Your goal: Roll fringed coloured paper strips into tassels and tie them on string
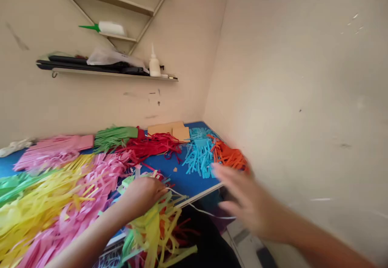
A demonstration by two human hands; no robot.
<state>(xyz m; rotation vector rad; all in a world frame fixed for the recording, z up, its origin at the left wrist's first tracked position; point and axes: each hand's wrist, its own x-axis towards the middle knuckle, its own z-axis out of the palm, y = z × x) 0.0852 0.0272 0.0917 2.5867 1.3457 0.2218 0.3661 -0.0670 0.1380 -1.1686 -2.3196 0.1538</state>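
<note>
My left hand (145, 197) is closed on a bunch of multicoloured paper strips (151, 231) at the front edge of the blue table (169, 167). Yellow, green and orange strips hang down below it, over the edge. A thin white string (203, 210) runs from beside its fingertips to the right, under my right hand (245, 199). That hand is raised and blurred, with its fingers apart and nothing seen in them. Behind it lie fringed blue paper (200, 155) and fringed orange paper (228, 155).
Pink paper (60, 148), green paper (113, 136), red strips (151, 144) and tan sheets (169, 129) line the table's back. Yellow strips (39, 203) cover the left. A wall shelf (115, 74) holds a glue bottle (154, 65). A bare wall (297, 98) rises at right.
</note>
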